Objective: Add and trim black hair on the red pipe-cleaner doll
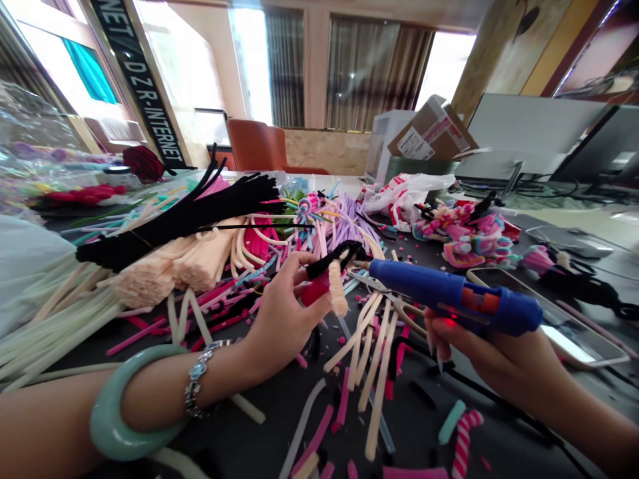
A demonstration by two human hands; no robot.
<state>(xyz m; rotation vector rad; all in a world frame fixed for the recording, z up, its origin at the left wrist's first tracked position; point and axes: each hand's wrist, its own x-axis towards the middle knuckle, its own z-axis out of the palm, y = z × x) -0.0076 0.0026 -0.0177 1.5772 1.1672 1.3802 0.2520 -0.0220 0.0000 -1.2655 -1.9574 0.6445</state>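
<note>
Left hand (280,319): fingers nearly closed, thumb below and index above, pinching a small fuzzy-stem piece (337,289). Piece black along the top, a cream curl hanging down in front, red part against the fingers. Sits mid-view, raised over the dark table (259,416).

Right hand (504,356): fingers curled beneath a blue glue gun (449,293), gripping it; handle mostly hidden by the hand. Small red glow at the index finger. Gun roughly level, nozzle pointing left, tip right by the black part of the piece; contact cannot be told.

Scissors (410,311) lie just behind, between the hands, partly covered. Loose cream stem lengths (379,379) fan out below the nozzle. Left side: black stem bundle (184,223) lying across cream stem bundles (150,276). Phone (574,339) beyond the right wrist. Jade-green bangle (107,406) and a silver charm bracelet (197,379) on left forearm.
</note>
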